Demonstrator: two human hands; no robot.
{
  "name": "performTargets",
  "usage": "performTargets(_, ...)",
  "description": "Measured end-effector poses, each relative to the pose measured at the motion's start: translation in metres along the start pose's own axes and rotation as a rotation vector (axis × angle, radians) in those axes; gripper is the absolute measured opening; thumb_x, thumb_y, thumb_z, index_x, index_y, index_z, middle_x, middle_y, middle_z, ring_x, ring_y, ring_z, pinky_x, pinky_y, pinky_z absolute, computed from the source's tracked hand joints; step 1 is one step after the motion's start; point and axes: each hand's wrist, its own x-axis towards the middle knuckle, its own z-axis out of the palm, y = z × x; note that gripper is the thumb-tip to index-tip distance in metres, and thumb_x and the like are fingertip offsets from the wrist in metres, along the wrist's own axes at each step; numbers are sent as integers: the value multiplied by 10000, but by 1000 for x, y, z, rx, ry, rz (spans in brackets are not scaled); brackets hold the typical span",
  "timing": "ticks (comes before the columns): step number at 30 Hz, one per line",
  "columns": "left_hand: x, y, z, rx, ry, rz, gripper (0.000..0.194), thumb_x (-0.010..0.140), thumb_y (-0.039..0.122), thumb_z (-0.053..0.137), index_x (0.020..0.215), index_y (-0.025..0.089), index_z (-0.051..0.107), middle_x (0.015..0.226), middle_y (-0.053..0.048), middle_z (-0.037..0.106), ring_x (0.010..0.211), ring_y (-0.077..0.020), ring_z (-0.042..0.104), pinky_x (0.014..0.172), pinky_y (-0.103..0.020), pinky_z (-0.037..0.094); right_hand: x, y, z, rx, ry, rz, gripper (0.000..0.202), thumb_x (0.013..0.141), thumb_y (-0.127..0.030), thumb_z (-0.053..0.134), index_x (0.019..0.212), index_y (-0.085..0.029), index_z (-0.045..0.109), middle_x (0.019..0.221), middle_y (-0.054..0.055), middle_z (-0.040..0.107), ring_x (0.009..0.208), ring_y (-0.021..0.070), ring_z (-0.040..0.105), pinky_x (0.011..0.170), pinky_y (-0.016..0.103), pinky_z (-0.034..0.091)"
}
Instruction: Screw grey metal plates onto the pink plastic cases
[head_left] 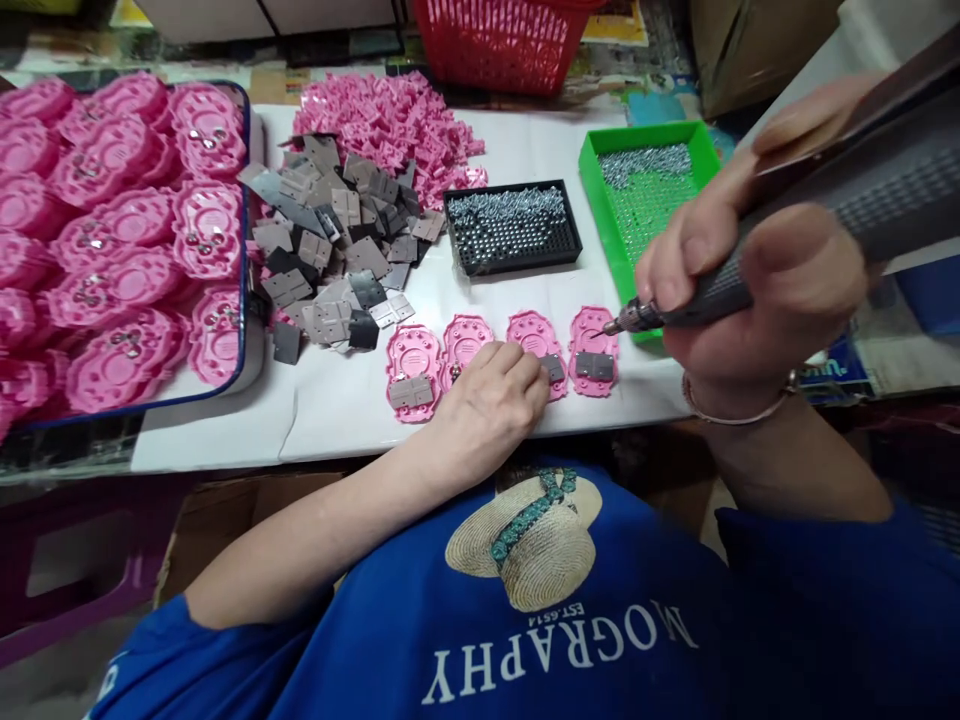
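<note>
My right hand (772, 250) is wrapped round a grey electric screwdriver (720, 285). Its bit points down left, close above the rightmost pink plastic housing (592, 335), which has a grey metal plate (595, 366) on its lower part. My left hand (499, 395) rests with curled fingers over the middle two housings of the row; its fingertips are hidden, so what they hold cannot be made out. Beside it lies the third pink housing (534, 330), its metal plate (553, 370) partly covered. The leftmost housing (412, 350) bears another plate (411, 391).
A blue-rimmed tray (244, 240) of pink housings stands at left. Behind the row lie heaps of metal plates (349, 215) and small pink parts (405, 125), a black screw tray (517, 262) and a green screw tray (600, 210). A red basket (499, 45) stands behind.
</note>
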Motion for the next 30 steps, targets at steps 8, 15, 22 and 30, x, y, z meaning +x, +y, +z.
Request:
performTargets(8, 4, -2, 4, -46, 77, -7, 274, 989, 96, 396, 949, 87, 667, 966, -134, 692, 837, -234, 574, 692, -364, 463, 23, 9, -58, -289, 232, -148, 331, 768, -466, 731, 1017, -279, 621, 744, -31, 532, 462, 64, 448, 412, 245, 385)
performTargets(15, 3, -3, 1, -67, 44, -8, 264, 964, 84, 423, 1046, 76, 674, 1018, -149, 697, 872, -246, 597, 721, -395, 494, 19, 23, -77, -378, 250, -55, 265, 778, -429, 737, 983, -345, 593, 663, -52, 480, 479, 93, 446, 468, 290, 374)
performTargets(22, 2, -3, 4, -120, 60, -36, 231, 952, 70, 462, 1057, 71, 668, 990, -143, 688, 877, -236, 596, 741, -382, 490, 18, 36, -82, -390, 283, -39, 293, 757, -534, 711, 990, -410, 584, 732, -44, 548, 500, 105, 394, 487, 327, 362)
performTargets(30, 5, -6, 2, -239, 38, -68, 234, 970, 77, 437, 998, 85, 670, 1008, -145, 689, 865, -217, 580, 737, -353, 500, 15, 40, -86, -427, 266, -1, 276, 804, -553, 661, 1007, -414, 535, 779, -56, 579, 519, 111, 385, 519, 318, 346)
